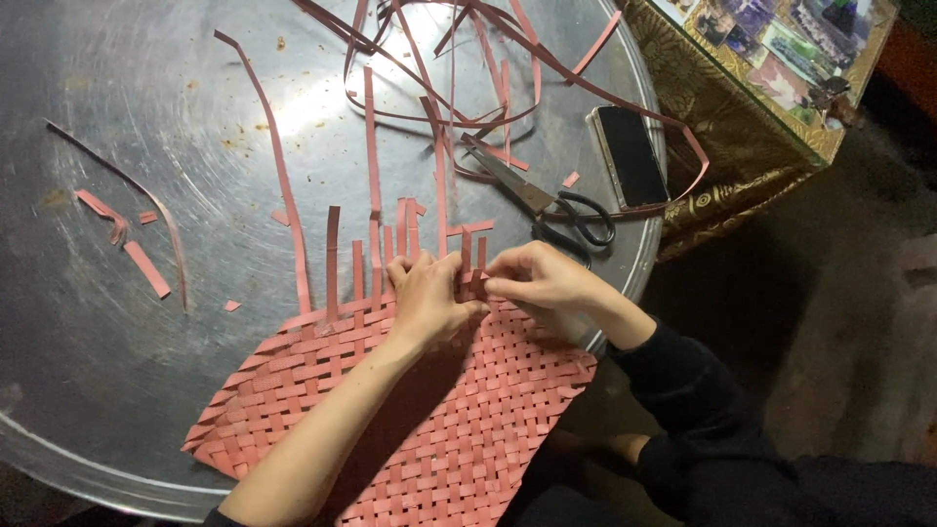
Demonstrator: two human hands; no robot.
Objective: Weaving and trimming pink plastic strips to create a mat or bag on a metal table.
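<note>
woven mat (pixel 468 429) near corner cut off; fingers (pixel 493 285) hide strip ends.
</note>
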